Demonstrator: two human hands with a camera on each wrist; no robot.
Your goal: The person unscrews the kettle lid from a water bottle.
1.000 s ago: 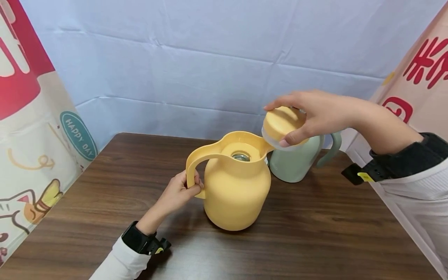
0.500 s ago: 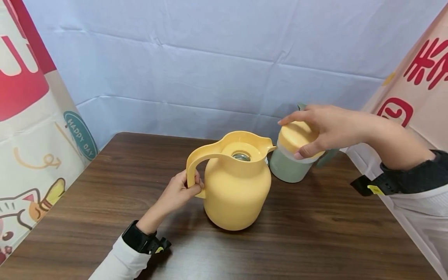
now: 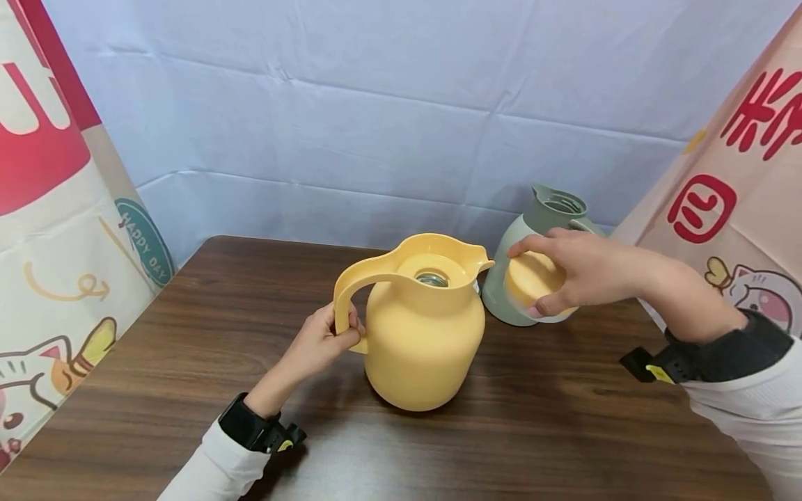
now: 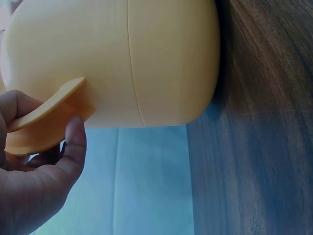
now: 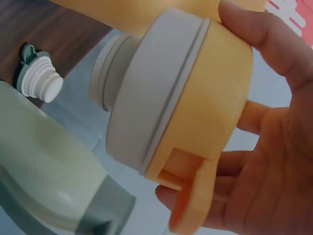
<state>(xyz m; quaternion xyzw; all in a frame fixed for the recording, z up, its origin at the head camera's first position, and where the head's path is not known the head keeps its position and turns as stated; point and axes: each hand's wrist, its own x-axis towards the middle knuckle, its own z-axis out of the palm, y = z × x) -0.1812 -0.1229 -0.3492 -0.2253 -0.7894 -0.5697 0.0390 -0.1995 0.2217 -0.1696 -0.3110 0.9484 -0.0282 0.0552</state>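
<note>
A yellow thermos jug [image 3: 426, 341] stands upright on the table, its top uncovered and a round opening showing. My left hand [image 3: 322, 341] grips the lower part of its handle [image 4: 39, 137], fingers curled round it. In my right hand [image 3: 585, 268] I hold the jug's yellow lid [image 3: 531, 278] by its sides, raised in front of a green thermos jug [image 3: 500, 300]. The right wrist view shows the lid's whitish underside with a narrower stopper, and a yellow lever tab [image 5: 193, 200] sticking out near my fingers. The green jug's top is also uncovered.
A green lid with a white threaded stopper [image 5: 43, 81] lies on the wooden table [image 3: 250, 299], mostly hidden behind the yellow jug from the head. A pale blue cloth [image 3: 313, 139] hangs behind; printed curtains [image 3: 69, 278] close off both sides.
My right hand has carried the yellow lid away from above the yellow jug's spout, right and down, uncovering the green jug's top to view. The left hand and yellow jug have stayed put.
</note>
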